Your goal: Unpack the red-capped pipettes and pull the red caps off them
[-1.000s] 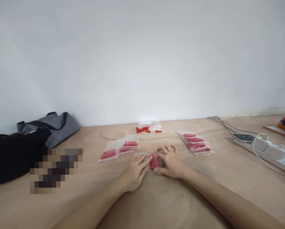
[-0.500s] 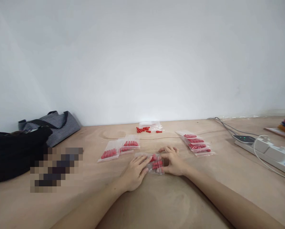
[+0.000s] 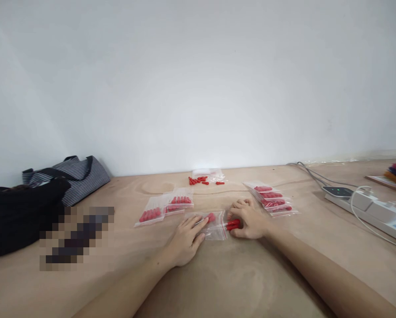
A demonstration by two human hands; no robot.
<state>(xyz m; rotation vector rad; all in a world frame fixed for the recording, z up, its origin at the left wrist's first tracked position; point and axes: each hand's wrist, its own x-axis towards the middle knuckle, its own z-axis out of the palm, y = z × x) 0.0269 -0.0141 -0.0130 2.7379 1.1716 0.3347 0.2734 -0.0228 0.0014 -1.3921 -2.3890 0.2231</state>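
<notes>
A clear zip bag (image 3: 215, 233) lies flat on the table in front of me, with a red piece (image 3: 211, 217) inside. Fingers stretched out, my left hand (image 3: 187, 240) rests on the bag's left part. My right hand (image 3: 248, 221) curls around several red pieces (image 3: 233, 225) at the bag's right end, by its red-lined mouth. Thin, pale ends of these pieces point left into the mouth. How many my right hand holds is partly hidden by its fingers.
Filled zip bags lie to the left (image 3: 150, 215) and overlap to the right (image 3: 273, 204). Loose red pieces (image 3: 198, 180) and a clear bag (image 3: 206, 172) are near the wall. A striped bag (image 3: 88, 176) stands left; a power strip (image 3: 377, 212) with cables lies right.
My right hand has moved right with the red pieces, which were within the bag's outline and now stick out at its mouth. My left hand stays on the bag.
</notes>
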